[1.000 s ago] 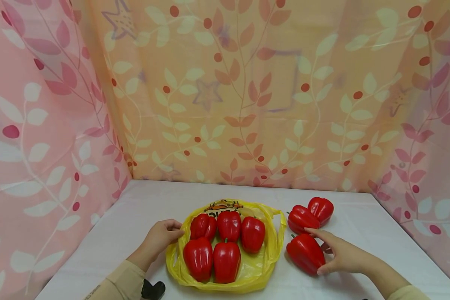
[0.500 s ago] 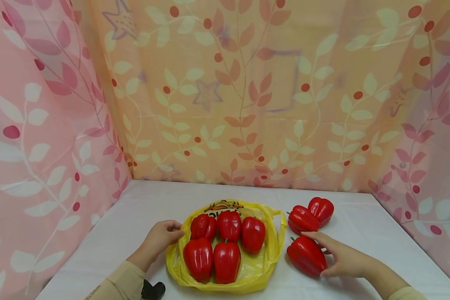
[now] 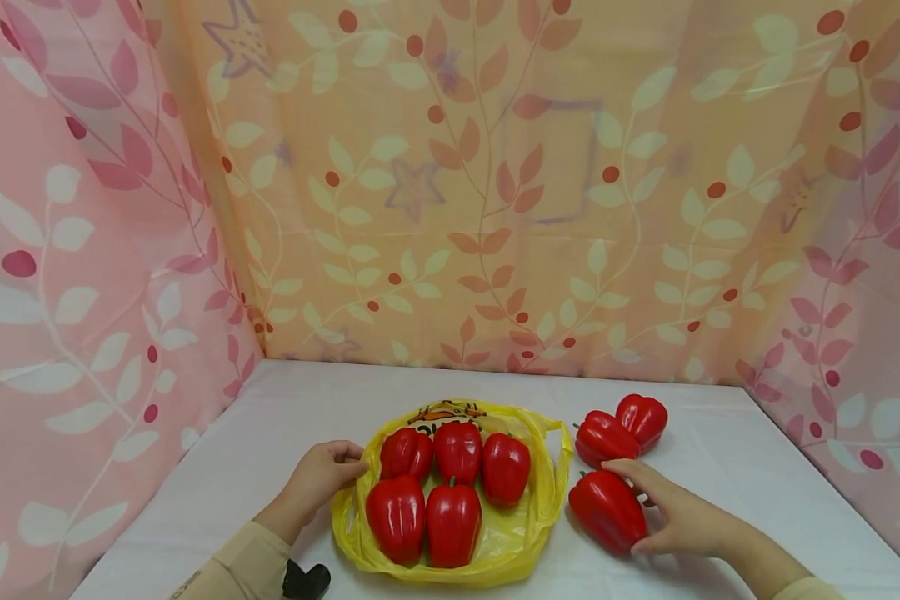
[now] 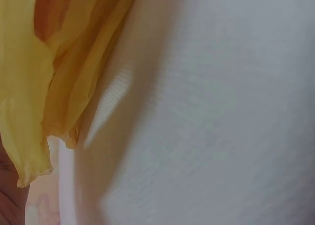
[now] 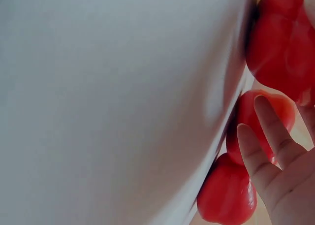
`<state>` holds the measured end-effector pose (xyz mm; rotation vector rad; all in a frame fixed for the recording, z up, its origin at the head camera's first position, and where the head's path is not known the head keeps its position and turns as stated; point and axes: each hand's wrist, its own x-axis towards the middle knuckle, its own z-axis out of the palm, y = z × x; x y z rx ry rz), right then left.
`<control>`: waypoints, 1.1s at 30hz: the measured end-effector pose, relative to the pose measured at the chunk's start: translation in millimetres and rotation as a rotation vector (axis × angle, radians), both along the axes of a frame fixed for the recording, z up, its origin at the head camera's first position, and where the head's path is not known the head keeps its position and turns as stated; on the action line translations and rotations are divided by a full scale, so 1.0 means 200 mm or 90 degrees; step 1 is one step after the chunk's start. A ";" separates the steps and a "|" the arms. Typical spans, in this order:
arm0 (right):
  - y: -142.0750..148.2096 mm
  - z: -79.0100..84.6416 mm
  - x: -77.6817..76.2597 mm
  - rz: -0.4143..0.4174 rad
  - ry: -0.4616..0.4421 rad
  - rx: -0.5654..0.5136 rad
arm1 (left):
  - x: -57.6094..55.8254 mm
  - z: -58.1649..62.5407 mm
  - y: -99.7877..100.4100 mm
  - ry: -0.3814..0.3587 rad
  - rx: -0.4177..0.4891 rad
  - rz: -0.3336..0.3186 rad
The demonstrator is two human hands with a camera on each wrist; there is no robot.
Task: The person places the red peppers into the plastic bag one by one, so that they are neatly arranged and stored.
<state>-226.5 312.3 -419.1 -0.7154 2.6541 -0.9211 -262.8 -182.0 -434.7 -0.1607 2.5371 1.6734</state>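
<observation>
At the left rim of a yellow plastic bag (image 3: 525, 550), my left hand (image 3: 318, 483) pinches the edge between thumb and fingers. The bag lies spread open, with several red bell peppers (image 3: 454, 523) inside. Its hanging folds (image 4: 74, 62) fill the upper left of the left wrist view. To the right of the bag, my right hand (image 3: 682, 512) grips another red bell pepper (image 3: 607, 510) with thumb and index finger at its right side. That same pepper (image 5: 280, 43) shows at the top of the right wrist view, while the other fingers (image 5: 261, 161) stretch out away from it.
Two more red bell peppers lie behind the right hand, one nearer (image 3: 606, 439) and one farther (image 3: 642, 421). A black object (image 3: 306, 581) sits by the left sleeve. The white table (image 3: 307, 392) ends at a patterned curtain (image 3: 457, 208).
Over the last half second, the right hand and the bell pepper it grips have shifted slightly left, toward the bag. The left hand and the bag have stayed where they were.
</observation>
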 end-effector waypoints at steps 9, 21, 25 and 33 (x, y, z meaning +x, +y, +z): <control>-0.03 0.01 0.01 0.010 -0.017 0.007 | 0.01 0.00 0.00 0.006 -0.007 0.000; -0.06 0.02 0.02 -0.007 0.001 -0.016 | 0.01 0.02 0.00 0.001 0.001 -0.001; -0.08 0.02 0.02 -0.019 0.028 -0.025 | 0.01 0.02 0.00 0.001 0.000 -0.002; -0.08 0.05 0.01 -0.019 0.131 -0.025 | 0.01 0.02 0.00 0.002 0.004 -0.005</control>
